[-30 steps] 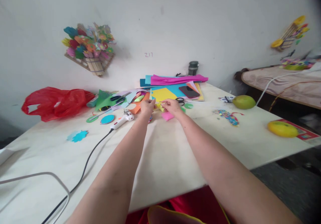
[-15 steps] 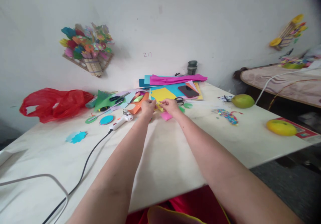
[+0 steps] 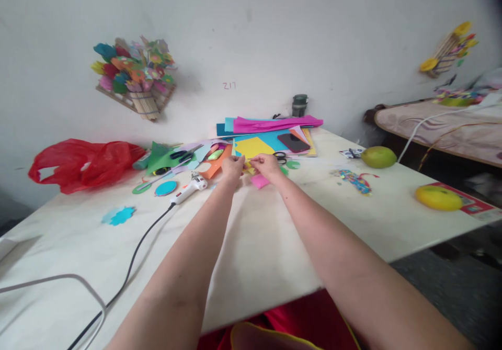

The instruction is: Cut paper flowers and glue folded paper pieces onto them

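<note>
My left hand and my right hand meet over the far middle of the table, fingertips pinched. Between them is a small yellow piece, perhaps paper or foam; its shape is too small to make out, and the fingers partly cover it. Just below my right hand lies a pink piece. A yellow sheet is behind the hands. To the right of my right hand are dark-handled scissors and a green cut-out. A white glue gun rests left of my left hand.
A black cord runs from the glue gun to the front left. Blue cut-outs, a red plastic bag and more scissors lie leftward. A phone, colourful bits and mango-like fruits are on the right.
Both hands stay almost in place, still pinched over the yellow piece. The whole view has shifted very slightly; nothing else on the table has visibly moved.
</note>
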### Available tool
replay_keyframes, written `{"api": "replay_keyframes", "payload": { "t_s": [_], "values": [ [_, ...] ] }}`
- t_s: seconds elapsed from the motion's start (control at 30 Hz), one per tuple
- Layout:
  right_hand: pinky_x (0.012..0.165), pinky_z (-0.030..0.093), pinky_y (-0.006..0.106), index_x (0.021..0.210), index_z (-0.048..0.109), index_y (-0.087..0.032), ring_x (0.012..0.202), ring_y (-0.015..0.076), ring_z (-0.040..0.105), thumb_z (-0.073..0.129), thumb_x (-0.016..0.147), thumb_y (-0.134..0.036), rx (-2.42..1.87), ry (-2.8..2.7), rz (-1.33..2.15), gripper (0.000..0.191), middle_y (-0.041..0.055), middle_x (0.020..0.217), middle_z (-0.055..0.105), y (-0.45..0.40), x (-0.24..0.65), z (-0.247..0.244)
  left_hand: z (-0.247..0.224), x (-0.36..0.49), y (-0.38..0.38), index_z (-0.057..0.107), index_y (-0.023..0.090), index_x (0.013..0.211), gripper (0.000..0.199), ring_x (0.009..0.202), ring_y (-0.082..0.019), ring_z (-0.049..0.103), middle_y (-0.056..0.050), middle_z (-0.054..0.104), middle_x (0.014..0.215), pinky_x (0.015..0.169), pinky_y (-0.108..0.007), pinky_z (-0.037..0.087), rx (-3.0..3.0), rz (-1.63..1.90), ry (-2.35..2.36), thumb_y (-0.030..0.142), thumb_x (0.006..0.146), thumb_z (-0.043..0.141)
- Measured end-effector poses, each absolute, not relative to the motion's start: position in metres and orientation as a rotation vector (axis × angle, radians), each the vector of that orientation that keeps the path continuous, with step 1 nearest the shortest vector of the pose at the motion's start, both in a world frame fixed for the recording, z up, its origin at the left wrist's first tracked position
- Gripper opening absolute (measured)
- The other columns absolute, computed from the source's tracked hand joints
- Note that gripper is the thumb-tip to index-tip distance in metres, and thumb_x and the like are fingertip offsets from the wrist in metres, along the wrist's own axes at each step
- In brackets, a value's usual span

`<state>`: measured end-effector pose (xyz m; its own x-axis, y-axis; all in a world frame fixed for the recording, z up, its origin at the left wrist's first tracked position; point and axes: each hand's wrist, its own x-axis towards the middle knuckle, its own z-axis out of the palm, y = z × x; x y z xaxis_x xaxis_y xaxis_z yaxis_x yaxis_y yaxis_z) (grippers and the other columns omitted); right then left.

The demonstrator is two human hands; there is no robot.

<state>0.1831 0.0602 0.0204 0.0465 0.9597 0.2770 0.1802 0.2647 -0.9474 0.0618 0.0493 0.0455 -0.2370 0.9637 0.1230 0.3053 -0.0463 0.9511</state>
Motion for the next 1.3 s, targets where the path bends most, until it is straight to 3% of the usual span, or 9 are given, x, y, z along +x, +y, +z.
{"api": "replay_keyframes", "payload": {
  "t_s": [0.23, 0.33, 0.47, 0.67, 0.8, 1.03, 1.3],
  "values": [
    [0.052, 0.047, 0.023, 0.064, 0.062, -0.017, 0.047, 0.0100, 0.055, 0.061, 0.072, -0.013, -1.149, -1.433, 0.756, 0.010, -0.0023, 0.056, 0.061, 0.066, 0.185, 0.015, 0.048, 0.065, 0.047, 0.061, 0.013, 0.074, 0.019, 0.050, -0.010, 0.053, -0.005, 0.061, 0.064, 0.049, -0.020, 0.044, 1.358, 1.256, 1.605, 0.029, 0.081, 0.056],
    [0.055, 0.047, 0.024, 0.063, 0.061, -0.017, 0.051, 0.0109, 0.056, 0.062, 0.072, -0.015, -1.185, -1.425, 0.736, 0.009, -0.0017, 0.058, 0.061, 0.066, 0.185, 0.014, 0.049, 0.065, 0.045, 0.063, 0.010, 0.098, 0.027, 0.049, -0.009, 0.052, -0.006, 0.064, 0.071, 0.047, -0.020, 0.043, 1.405, 1.236, 1.574, 0.029, 0.080, 0.056],
    [0.063, 0.049, 0.026, 0.062, 0.062, -0.017, 0.062, 0.0135, 0.060, 0.064, 0.071, -0.018, -1.218, -1.436, 0.713, 0.009, -0.0002, 0.062, 0.063, 0.068, 0.187, 0.014, 0.050, 0.062, 0.042, 0.052, 0.017, 0.128, 0.056, 0.046, -0.008, 0.051, -0.002, 0.065, 0.072, 0.048, -0.019, 0.041, 1.659, 1.121, 1.549, 0.018, 0.073, 0.060],
    [0.061, 0.048, 0.027, 0.062, 0.064, -0.016, 0.063, 0.0154, 0.060, 0.067, 0.069, -0.025, -1.191, -1.423, 0.746, 0.012, 0.0008, 0.062, 0.063, 0.069, 0.190, 0.013, 0.053, 0.064, 0.039, 0.064, 0.020, 0.114, 0.045, 0.070, -0.016, 0.064, -0.006, 0.069, 0.078, 0.067, -0.025, 0.047, 2.017, 0.839, 1.753, 0.017, 0.069, 0.063],
    [0.059, 0.048, 0.027, 0.058, 0.061, -0.016, 0.060, 0.0158, 0.060, 0.064, 0.073, -0.029, -1.158, -1.426, 0.756, 0.019, 0.0010, 0.059, 0.061, 0.071, 0.191, 0.011, 0.057, 0.069, 0.038, 0.070, 0.021, 0.103, 0.031, 0.086, -0.021, 0.065, -0.008, 0.072, 0.084, 0.076, -0.028, 0.047, 2.102, 0.801, 1.923, 0.024, 0.072, 0.063],
    [0.062, 0.051, 0.028, 0.070, 0.064, -0.017, 0.066, 0.0158, 0.063, 0.064, 0.071, -0.018, -1.150, -1.394, 0.735, 0.002, 0.0028, 0.071, 0.067, 0.074, 0.190, 0.011, 0.055, 0.068, 0.046, 0.072, 0.018, 0.097, 0.026, 0.086, -0.020, 0.066, -0.009, 0.073, 0.082, 0.077, -0.025, 0.047, 2.138, 0.836, 1.889, 0.026, 0.075, 0.062],
    [0.065, 0.049, 0.027, 0.065, 0.065, -0.016, 0.068, 0.0165, 0.064, 0.063, 0.075, -0.023, -1.284, -1.542, 0.624, 0.013, 0.0033, 0.068, 0.068, 0.067, 0.193, 0.017, 0.052, 0.068, 0.050, 0.073, 0.016, 0.091, 0.022, 0.083, -0.020, 0.067, -0.009, 0.073, 0.080, 0.074, -0.025, 0.047, 2.162, 0.872, 1.844, 0.023, 0.074, 0.060]
  ]
}}
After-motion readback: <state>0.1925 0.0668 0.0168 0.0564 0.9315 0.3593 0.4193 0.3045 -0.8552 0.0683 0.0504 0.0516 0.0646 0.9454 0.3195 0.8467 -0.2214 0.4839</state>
